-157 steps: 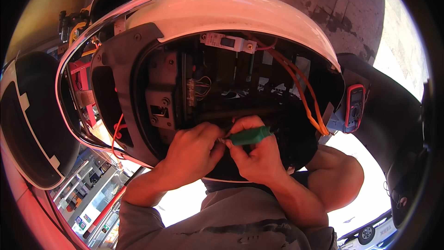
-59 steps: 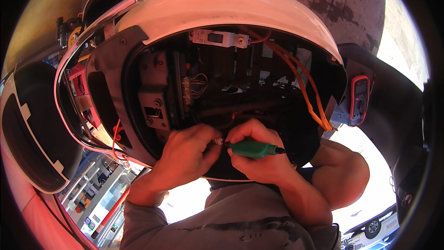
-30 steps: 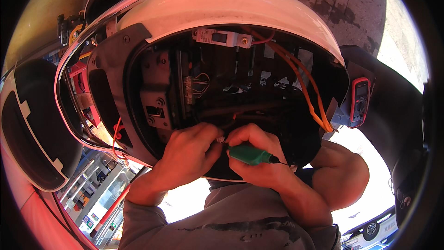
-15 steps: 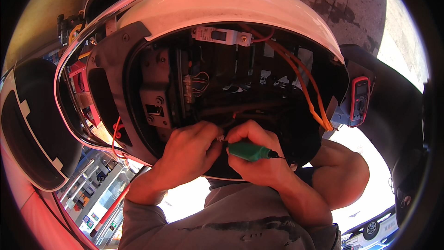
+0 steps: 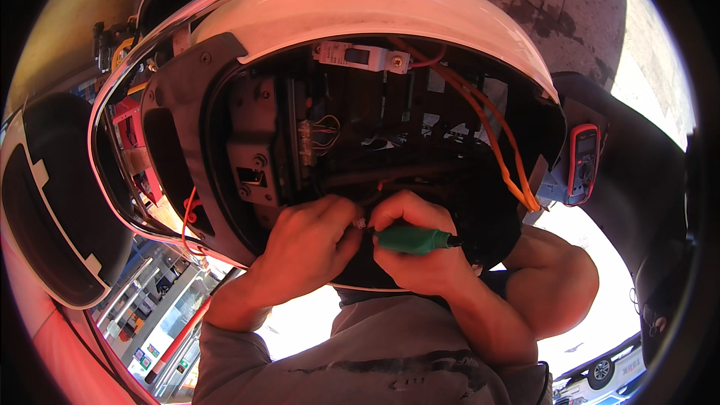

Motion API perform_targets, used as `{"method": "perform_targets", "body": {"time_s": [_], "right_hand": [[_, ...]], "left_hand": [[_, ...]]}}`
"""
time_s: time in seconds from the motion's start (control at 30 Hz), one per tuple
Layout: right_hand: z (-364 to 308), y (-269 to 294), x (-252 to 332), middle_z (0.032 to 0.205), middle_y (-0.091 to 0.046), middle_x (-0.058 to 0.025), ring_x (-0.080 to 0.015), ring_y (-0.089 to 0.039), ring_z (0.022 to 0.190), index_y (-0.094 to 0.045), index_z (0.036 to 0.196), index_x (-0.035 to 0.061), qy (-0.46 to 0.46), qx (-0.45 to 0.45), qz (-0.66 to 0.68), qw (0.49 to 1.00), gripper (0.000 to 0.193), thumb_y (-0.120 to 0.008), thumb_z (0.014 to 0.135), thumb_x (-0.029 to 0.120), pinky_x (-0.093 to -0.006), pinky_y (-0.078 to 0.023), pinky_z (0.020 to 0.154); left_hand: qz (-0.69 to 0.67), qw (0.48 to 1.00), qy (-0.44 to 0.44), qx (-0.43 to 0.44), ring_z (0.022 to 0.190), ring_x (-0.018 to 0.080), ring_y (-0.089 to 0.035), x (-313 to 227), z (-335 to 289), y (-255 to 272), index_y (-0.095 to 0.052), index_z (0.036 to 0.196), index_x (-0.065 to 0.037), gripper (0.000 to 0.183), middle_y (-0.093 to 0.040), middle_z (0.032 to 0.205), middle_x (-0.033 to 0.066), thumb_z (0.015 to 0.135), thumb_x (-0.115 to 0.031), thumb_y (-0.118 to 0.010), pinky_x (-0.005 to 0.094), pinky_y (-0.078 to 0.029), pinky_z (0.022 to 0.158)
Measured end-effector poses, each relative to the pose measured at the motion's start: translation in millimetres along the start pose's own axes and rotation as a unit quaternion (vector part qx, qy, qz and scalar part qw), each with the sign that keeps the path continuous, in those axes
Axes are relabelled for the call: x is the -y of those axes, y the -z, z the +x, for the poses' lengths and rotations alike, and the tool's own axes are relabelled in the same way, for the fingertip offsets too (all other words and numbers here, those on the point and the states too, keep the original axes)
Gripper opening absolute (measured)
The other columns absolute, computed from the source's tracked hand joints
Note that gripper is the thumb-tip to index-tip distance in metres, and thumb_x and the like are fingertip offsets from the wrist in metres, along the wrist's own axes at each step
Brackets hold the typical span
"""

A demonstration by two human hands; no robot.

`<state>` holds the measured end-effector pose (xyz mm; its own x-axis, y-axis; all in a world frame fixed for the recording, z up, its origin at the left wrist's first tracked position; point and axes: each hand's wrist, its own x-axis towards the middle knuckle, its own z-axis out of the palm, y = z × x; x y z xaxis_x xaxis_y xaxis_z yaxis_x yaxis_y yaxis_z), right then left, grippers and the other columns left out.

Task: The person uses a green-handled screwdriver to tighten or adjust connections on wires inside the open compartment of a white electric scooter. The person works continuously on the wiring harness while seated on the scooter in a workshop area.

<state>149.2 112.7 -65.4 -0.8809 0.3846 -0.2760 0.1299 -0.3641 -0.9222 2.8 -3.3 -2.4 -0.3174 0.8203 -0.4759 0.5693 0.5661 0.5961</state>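
Note:
Over the open body of a white scooter, my two hands meet near its lower edge. My left hand is closed, its fingertips pinching a small pale wire connector. Wrapped in the fingers of my right hand is a green-handled probe with a black rear end. The probe's front points left toward the connector; its tip is too small and shaded to make out, so contact cannot be told.
A white breaker switch sits along the far inside edge. Orange cables run down the right side. A red-rimmed multimeter rests at the right. A dark metal bracket and a wired connector lie left of the cavity.
My right hand has shifted slightly right and turned a little, so the probe's black end sits higher. My left hand keeps its pinch, almost unmoved.

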Motion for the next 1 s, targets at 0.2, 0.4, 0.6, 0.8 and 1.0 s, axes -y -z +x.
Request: {"method": "perform_targets", "body": {"time_s": [0.2,0.4,0.6,0.8,1.0], "right_hand": [[-3,9,1,0.097,-0.066,-0.007,-0.0129,-0.064,0.086,-0.06,0.096,0.0029,-0.033,-0.023,0.003,0.999,0.026,-0.073,0.078,-0.01,-0.0266,-0.05,0.075],[0,10,3,0.1,-0.065,-0.0092,-0.0186,-0.067,0.09,-0.065,0.103,0.0019,-0.018,-0.011,0.031,0.999,0.027,-0.072,0.079,-0.008,-0.029,-0.054,0.077],[-6,13,9,0.11,-0.066,-0.0114,-0.0177,-0.069,0.097,-0.065,0.109,-0.0015,-0.095,-0.014,0.088,0.991,0.026,-0.071,0.085,-0.01,-0.0268,-0.056,0.084],[-8,7,5,0.106,-0.067,-0.0105,-0.0171,-0.067,0.095,-0.07,0.112,0.0006,-0.107,-0.072,0.157,0.979,0.032,-0.078,0.082,-0.006,-0.0274,-0.054,0.083],[-5,14,1,0.111,-0.062,-0.0116,-0.0192,-0.065,0.104,-0.07,0.108,0.0,-0.044,-0.018,0.094,0.994,0.028,-0.077,0.082,-0.008,-0.0294,-0.054,0.088]], "left_hand": [[0.006,1.0,0.007,0.0,0.072,0.0373,-0.069,-2,1,1,-0.063,0.095,-0.002,0.016,-0.067,0.084,0.0158,0.083,-0.003,-0.073,0.0451,-0.054,0.058],[0.002,0.999,0.03,-0.013,0.073,0.0294,-0.073,-2,0,1,-0.07,0.099,-0.002,0.021,-0.071,0.09,0.0118,0.079,0.002,-0.076,0.0352,-0.056,0.06],[-0.019,0.999,0.034,-0.01,0.078,0.0293,-0.073,-1,-1,3,-0.071,0.103,-0.001,0.024,-0.072,0.098,0.0124,0.08,0.003,-0.075,0.035,-0.057,0.064],[-0.025,0.999,0.026,-0.01,0.077,0.0299,-0.072,-1,-1,5,-0.071,0.103,-0.001,0.023,-0.072,0.099,0.0125,0.08,0.002,-0.075,0.035,-0.057,0.063],[-0.034,0.999,0.032,-0.006,0.076,0.0305,-0.072,-1,-1,6,-0.071,0.103,-0.002,0.024,-0.072,0.099,0.0119,0.08,0.002,-0.074,0.0357,-0.057,0.063]]}}
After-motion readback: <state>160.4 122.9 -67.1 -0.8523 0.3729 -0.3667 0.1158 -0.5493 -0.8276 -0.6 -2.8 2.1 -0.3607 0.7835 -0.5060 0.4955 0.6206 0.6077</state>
